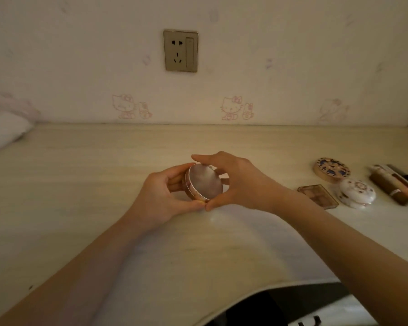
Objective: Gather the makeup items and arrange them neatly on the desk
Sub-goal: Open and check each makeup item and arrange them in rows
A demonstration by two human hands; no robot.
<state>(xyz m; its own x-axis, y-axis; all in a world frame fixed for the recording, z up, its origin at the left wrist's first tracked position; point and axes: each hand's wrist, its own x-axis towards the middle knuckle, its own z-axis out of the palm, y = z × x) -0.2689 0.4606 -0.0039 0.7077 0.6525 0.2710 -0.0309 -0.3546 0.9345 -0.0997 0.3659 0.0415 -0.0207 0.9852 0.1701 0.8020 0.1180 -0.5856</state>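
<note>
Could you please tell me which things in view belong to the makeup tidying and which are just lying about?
Belongs to the job: plain compact, held by left hand and right hand; patterned compact; white compact; palette; tubes; desk.

Just lying about: wall socket; white bundle at the desk's left end; cat stickers.

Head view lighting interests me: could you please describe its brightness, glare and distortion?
Head view: dim, warm light, with a glare spot on the desk below the round compact. Head view: the wall socket looks slightly skewed, and the makeup tubes at right blur.
</note>
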